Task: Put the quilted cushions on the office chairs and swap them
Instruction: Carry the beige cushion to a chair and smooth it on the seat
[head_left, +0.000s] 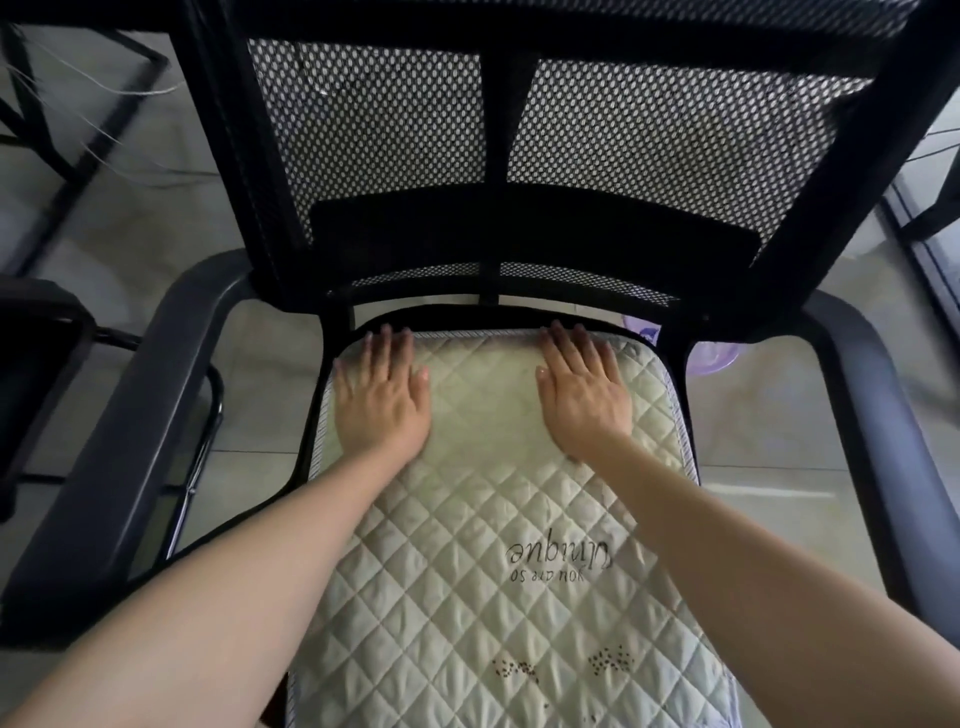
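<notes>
A cream quilted cushion (483, 525) with upside-down dark lettering lies flat on the seat of a black office chair (498, 150) with a mesh back. My left hand (382, 395) rests palm down on the cushion's far left part, fingers spread and reaching its back edge. My right hand (584, 392) lies flat the same way on the far right part. Neither hand grips anything. The cushion's near end runs out of view at the bottom.
The chair's dark armrests (130, 431) stand on both sides of the seat. A second black chair (36, 343) shows partly at the left edge. A purple plastic basin (719, 353) sits on the tiled floor behind the seat. Black table legs stand at far left.
</notes>
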